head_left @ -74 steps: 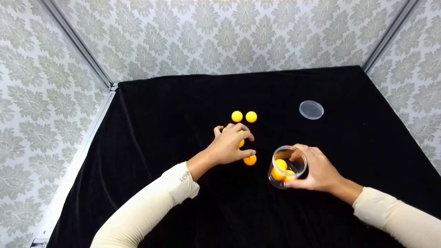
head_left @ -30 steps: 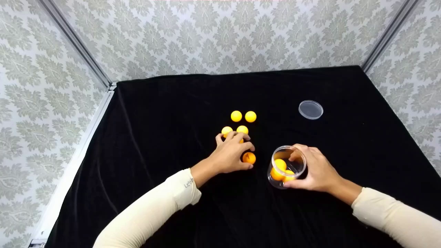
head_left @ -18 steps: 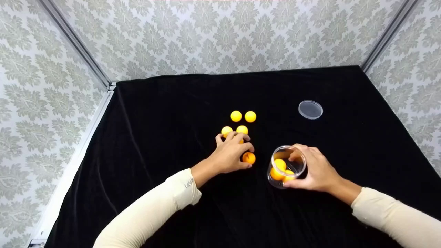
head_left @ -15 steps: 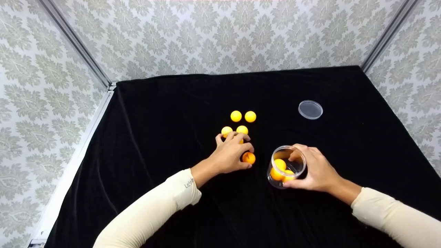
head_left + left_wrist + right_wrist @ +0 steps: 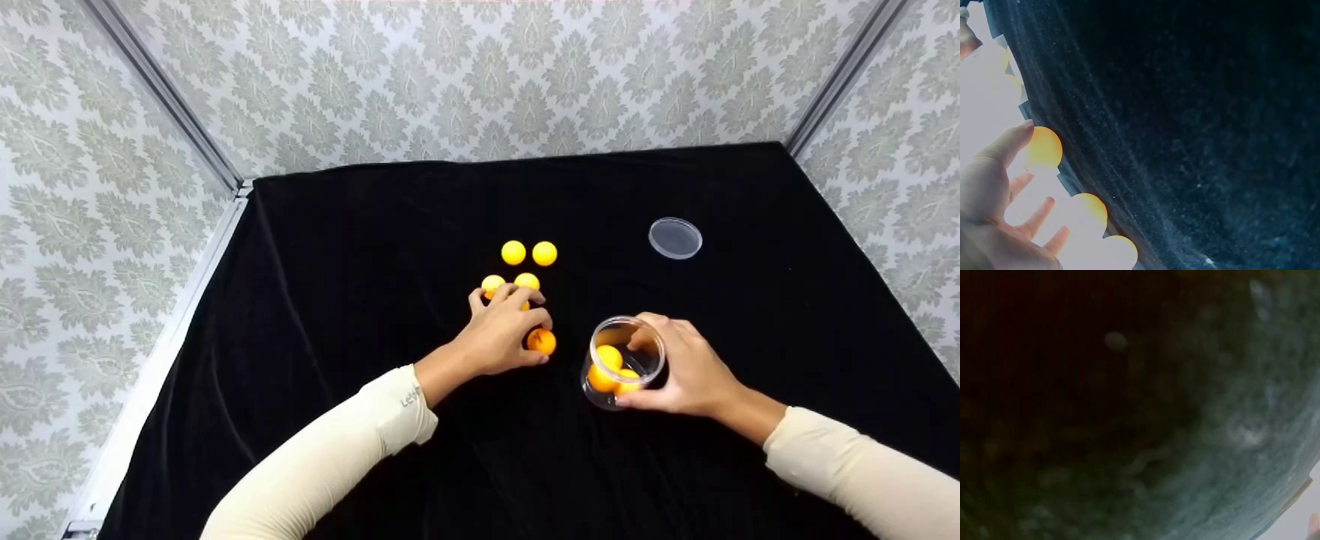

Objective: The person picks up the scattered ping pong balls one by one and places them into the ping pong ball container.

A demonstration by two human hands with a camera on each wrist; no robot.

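My left hand point(image 5: 495, 337) reaches over a group of ping-pong balls in the head view. Its thumb and index finger pinch an orange ping-pong ball point(image 5: 541, 342) on the black cloth; the left wrist view shows the thumb against that ball point(image 5: 1044, 149). Under the other fingers sits a second ball point(image 5: 525, 306), mostly hidden. Two more balls, one of them point(image 5: 527, 281), lie just beyond the fingertips. My right hand point(image 5: 690, 375) grips a clear plastic jar point(image 5: 598, 327) from its right side. Orange balls point(image 5: 604, 367) rest inside the uncovered jar, which tilts slightly.
Farther back, a pair of yellow-orange balls point(image 5: 513, 253) sits side by side. A clear round lid point(image 5: 675, 238) lies flat at the back right. Black cloth point(image 5: 375, 247) covers the table, with patterned walls behind it and at both sides. The right wrist view is dark and blurred.
Since the earliest frame my left hand has drawn back slightly toward me, and its thumb and index finger have closed around the nearest ball. Over the last second both hands stay nearly still.
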